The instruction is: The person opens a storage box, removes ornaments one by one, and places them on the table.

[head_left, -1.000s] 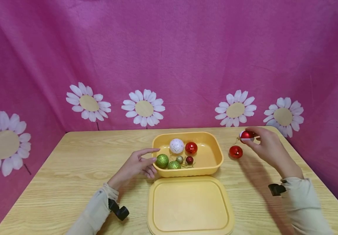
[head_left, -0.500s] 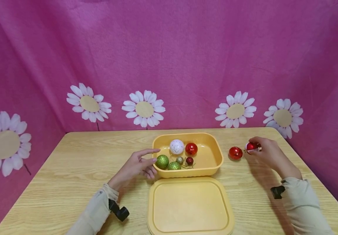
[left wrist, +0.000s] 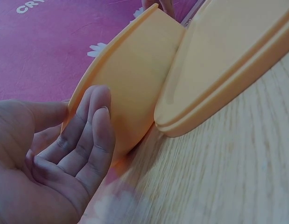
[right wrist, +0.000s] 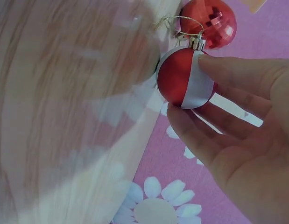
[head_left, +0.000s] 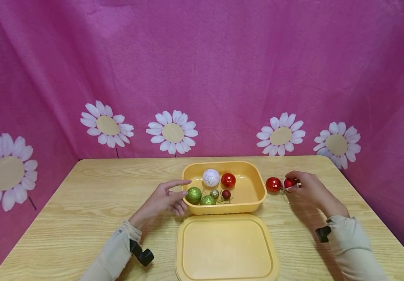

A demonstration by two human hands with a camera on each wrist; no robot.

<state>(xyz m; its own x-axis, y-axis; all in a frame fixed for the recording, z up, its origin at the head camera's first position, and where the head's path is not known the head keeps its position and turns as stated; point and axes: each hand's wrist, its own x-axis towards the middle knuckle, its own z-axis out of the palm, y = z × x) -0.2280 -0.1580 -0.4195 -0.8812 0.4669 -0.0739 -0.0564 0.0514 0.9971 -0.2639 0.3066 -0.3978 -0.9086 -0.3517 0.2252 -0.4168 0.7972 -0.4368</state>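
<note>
In the head view my right hand (head_left: 310, 191) pinches a red-and-white Christmas bauble (head_left: 288, 183) by its sides, low over the table. The right wrist view shows its silver cap and gold string loop on this bauble (right wrist: 179, 79). Right beside it lies a shiny red faceted bauble (head_left: 273, 185), close to the box's right wall. My left hand (head_left: 163, 197) holds the left rim of a yellow plastic box (head_left: 259, 199), thumb and index finger at the rim, other fingers curled along the outer wall (left wrist: 130, 74). Whether those fingertips press the wall is unclear.
Inside the box lie a white speckled bauble (head_left: 211, 178), a red bauble (head_left: 228, 180), two green glitter baubles (head_left: 194, 195) and two small ones, gold (head_left: 214, 194) and dark red (head_left: 226, 194). The yellow lid (head_left: 227, 248) lies flat in front. A pink flowered cloth (head_left: 202, 78) hangs behind.
My right hand has come down from the back right and then moved left with the red-and-white bauble. The red faceted bauble has shifted left towards the box. My left hand stays put.
</note>
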